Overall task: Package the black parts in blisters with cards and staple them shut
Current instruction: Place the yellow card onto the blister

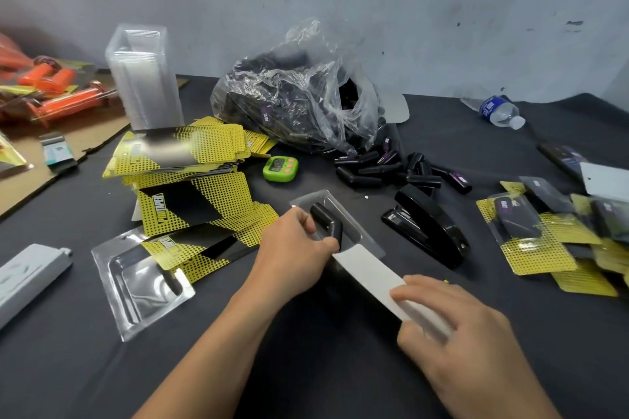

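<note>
A clear blister (366,243) lies open at the table's middle with a bent black part (325,219) in its cavity. My left hand (296,248) holds the part and the blister's near edge with curled fingers. My right hand (456,323) grips the near end of a card (369,277), white side up, whose far end lies on the blister. Loose black parts (391,168) lie behind, and a black stapler (429,224) sits to the right.
Yellow-black cards (190,180) are piled at left beside a stack of clear blisters (143,78). A plastic bag of parts (299,95) stands at the back. Finished packs (558,235) lie right, a green timer (280,168) sits mid-table, and another blister with a card (149,275) lies near left.
</note>
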The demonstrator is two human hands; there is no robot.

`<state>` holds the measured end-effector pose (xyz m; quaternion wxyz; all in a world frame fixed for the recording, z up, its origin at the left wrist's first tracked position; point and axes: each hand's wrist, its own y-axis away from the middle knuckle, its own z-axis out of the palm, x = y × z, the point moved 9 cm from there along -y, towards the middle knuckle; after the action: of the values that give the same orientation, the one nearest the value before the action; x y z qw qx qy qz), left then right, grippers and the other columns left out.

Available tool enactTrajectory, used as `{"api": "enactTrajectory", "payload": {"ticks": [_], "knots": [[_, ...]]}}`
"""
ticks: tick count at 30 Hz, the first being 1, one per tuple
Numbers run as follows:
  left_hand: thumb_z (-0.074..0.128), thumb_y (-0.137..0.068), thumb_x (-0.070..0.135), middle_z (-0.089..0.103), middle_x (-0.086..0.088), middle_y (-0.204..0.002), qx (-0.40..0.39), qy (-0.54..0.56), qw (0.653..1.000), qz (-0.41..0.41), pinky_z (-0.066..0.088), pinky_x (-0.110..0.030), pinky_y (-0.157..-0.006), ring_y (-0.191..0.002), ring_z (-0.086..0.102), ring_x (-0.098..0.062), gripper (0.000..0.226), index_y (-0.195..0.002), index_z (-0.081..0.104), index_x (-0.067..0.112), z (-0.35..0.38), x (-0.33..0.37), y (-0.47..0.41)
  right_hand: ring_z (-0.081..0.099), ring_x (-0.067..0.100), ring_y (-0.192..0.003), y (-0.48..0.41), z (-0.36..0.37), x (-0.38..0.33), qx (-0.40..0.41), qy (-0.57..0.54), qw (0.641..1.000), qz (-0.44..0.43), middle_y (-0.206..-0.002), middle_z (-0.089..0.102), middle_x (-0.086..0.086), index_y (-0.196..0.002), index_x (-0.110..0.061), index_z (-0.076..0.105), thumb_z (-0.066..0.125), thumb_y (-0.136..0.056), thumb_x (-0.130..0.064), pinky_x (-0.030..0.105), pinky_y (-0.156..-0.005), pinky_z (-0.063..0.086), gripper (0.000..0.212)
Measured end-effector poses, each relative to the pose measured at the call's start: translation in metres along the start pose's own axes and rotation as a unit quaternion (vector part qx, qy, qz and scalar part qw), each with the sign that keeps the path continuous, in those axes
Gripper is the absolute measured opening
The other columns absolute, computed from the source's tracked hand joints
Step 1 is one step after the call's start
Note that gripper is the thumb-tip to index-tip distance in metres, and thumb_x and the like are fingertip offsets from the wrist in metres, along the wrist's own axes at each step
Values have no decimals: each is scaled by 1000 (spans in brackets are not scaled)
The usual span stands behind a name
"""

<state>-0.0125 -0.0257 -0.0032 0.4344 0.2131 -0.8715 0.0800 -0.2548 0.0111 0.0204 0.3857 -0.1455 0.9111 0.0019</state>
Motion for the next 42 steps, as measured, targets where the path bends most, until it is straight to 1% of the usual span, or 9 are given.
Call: {"api": "enactTrajectory", "payload": {"ticks": [2,4,9,13,18,26,31,36,42], "knots": [[71,-79,27,72,-3,-64,-1,20,1000,-9,46,-23,-42,-52,68,-17,23,-89,51,19,0,-2,1,41,-26,-112,1,4,-1,-15,30,999,9,-104,49,-58,-100,-62,63,68,-72,-39,15,-91,37,37],[69,-81,22,71,-2,-57,-13,43,999,-17,41,-20,-40,-44,65,-13,22,-90,50,17,2,-2,2,40,-22,-109,-1,1,-2,-17,66,998,17,-105,51,-51,-100,-52,69,63,-72,-47,22,-90,39,29],[68,-84,14,73,-3,-60,-38,82,996,-18,50,-27,-50,-46,68,-19,21,-92,49,14,7,-1,3,34,0,-112,-8,-12,-15,11,192,981,-9,-134,24,-24,-111,-31,60,35,-66,-65,30,-67,39,62],[69,-85,13,73,-3,-60,-52,75,996,-6,49,-24,-47,-47,69,-19,22,-97,51,10,9,4,4,48,-5,-92,-14,-14,-19,1,215,976,21,-110,57,-10,-106,-36,65,34,-69,-66,30,-68,40,57],[68,-86,13,72,0,-58,-61,62,996,6,47,-21,-43,-45,67,-16,20,-94,50,11,10,7,4,54,7,-85,-17,-16,-26,7,247,969,32,-100,60,-11,-98,-37,64,35,-72,-65,30,-65,40,48],[68,-83,16,74,-1,-62,-71,42,997,-2,60,-33,-57,-51,71,-18,17,-92,54,11,11,6,4,43,6,-106,-20,-4,-25,-25,322,946,-21,-132,51,-22,-112,-38,56,49,-81,-55,28,-76,35,37],[70,-80,23,74,-1,-67,-37,-3,999,7,58,-30,-52,-57,72,-19,17,-88,57,15,8,7,5,33,13,-83,-22,5,-30,-23,316,946,-71,-81,34,-21,-116,-41,50,54,-79,-56,31,-85,31,40],[70,-76,29,72,0,-74,-21,-37,999,23,61,-47,-63,-69,72,-24,17,-83,57,21,6,10,7,41,13,-103,-29,15,-18,-66,310,947,-54,-122,50,-18,-125,-36,50,42,-82,-58,34,-90,39,49],[71,-77,34,72,4,-75,-12,-34,999,33,62,-46,-66,-69,71,-21,17,-83,57,27,7,10,6,38,11,-104,-29,27,-15,-82,275,957,-49,-119,46,-17,-120,-34,46,41,-83,-58,31,-73,43,44]]}}
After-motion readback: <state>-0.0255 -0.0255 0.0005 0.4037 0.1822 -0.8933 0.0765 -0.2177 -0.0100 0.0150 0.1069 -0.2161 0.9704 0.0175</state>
